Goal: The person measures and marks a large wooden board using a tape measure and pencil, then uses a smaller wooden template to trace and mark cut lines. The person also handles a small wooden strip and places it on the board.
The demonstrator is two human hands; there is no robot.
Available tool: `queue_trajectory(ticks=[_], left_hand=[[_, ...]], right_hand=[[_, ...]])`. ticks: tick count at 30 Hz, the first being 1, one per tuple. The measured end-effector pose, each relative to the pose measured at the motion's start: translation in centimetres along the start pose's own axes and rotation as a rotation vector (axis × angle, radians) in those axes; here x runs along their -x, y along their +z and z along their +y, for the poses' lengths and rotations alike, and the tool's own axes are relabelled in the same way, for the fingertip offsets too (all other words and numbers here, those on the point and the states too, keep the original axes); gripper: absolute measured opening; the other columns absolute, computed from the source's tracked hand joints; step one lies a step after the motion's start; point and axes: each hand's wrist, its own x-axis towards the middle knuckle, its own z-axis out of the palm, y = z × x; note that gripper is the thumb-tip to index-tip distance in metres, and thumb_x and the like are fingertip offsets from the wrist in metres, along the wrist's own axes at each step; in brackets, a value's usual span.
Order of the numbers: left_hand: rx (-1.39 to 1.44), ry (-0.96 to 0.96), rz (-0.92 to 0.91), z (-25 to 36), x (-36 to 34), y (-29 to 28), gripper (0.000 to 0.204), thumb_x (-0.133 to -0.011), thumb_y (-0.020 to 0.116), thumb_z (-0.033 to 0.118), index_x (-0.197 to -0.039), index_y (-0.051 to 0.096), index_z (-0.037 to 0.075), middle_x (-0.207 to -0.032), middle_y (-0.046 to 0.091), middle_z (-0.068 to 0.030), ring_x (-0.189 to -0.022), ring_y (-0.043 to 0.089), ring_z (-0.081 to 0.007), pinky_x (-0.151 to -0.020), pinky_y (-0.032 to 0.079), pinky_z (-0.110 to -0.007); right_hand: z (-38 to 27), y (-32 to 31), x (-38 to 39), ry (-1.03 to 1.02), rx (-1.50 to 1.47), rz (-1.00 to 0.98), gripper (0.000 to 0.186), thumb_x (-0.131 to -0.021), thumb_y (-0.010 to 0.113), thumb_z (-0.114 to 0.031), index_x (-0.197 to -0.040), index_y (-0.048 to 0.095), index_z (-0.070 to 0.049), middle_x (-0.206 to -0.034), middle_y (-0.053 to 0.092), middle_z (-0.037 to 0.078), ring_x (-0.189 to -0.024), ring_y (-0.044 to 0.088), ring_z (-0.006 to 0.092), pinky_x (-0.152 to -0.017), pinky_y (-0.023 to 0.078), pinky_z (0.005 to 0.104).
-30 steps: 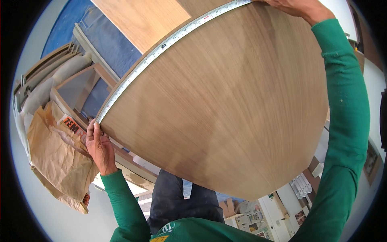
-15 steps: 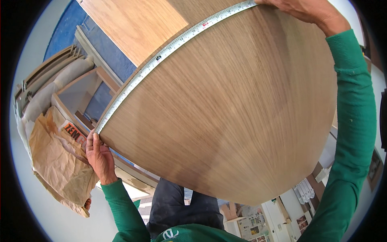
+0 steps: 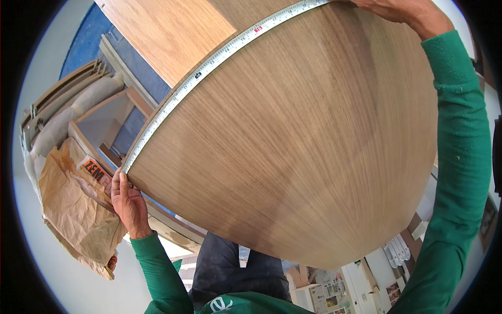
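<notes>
- Along the far edge of the wooden panel [image 3: 293, 136], the tape measure [image 3: 227, 51] runs from the left corner toward the upper right, as it did half a second ago; its middle and the pale board [image 3: 167, 36] just beyond that edge now appear slightly further left.
- Your left hand [image 3: 130, 206] is still at the left corner, thumb and fingers pinched together on the tape measure's end.
- Your right hand [image 3: 400, 9] remains toward the far edge's right end; its fingers are cut off, so I cannot tell how far open they are or what they grip.
- I judge that mainly your viewpoint has changed, leaving the tape measure on its line along the edge.
- Count: one wooden panel, one tape measure, two hands, one pale board.
- Past the left corner: one crumpled bundle of brown paper [image 3: 78, 209], one wood-rimmed frame [image 3: 140, 102].
</notes>
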Motion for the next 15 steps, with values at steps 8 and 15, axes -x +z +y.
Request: queue_trajectory(ticks=[8,15], left_hand=[[0.001,0.008,0.002,0.12,0.11,0.07,0.031,-0.110,0.068,0.014,-0.136,0.065,-0.003,-0.131,0.074,-0.0134,-0.119,0.071,-0.0202,-0.105,0.056,-0.033],[-0.008,0.013,0.003,-0.23,-0.04,0.00,0.031,-0.111,0.068,0.014,-0.136,0.064,-0.003,-0.132,0.074,-0.0139,-0.119,0.071,-0.0204,-0.105,0.056,-0.033]], right_hand=[[0.08,-0.60,-0.66,0.077,-0.052,-0.097,0.033,-0.102,0.073,-0.037,-0.097,0.077,-0.004,-0.089,0.073,0.017,-0.094,0.070,0.0368,-0.084,0.052,0.0504],[0.11,-0.24,-0.79,0.074,-0.065,-0.077,0.033,-0.101,0.073,-0.036,-0.096,0.077,-0.004,-0.087,0.073,0.017,-0.092,0.070,0.0368,-0.084,0.052,0.0502]])
